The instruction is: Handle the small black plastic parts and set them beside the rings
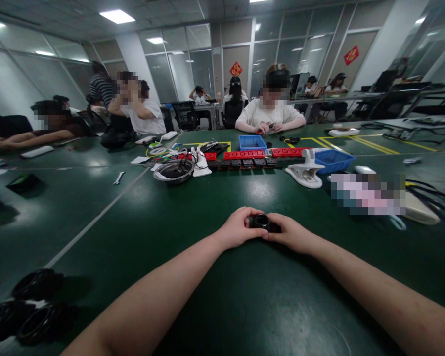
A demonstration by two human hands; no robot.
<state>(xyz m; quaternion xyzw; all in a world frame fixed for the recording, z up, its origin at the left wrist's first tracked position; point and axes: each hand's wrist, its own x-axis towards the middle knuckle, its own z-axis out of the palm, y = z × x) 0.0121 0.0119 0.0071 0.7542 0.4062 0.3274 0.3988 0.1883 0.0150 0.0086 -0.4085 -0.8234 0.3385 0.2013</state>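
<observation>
A small black ring-shaped part (261,222), round with a hole in its top, is on or just above the green table (207,287) in front of me. My left hand (241,228) curls around its left side, thumb in front and fingers behind. From the right, my right hand (287,232) closes on the same part, and the two thumbs meet at its front. Both hands hide much of its sides. At the lower left lie several larger black rings (40,321), close together, away from my hands.
Beyond my hands stand a metal bowl (174,174) with cables, red power strips (244,155), a white clip stand (306,170) and blue bins (252,143). A wrench (119,178) lies left. A pouch (367,194) and cables are right. People sit across the table.
</observation>
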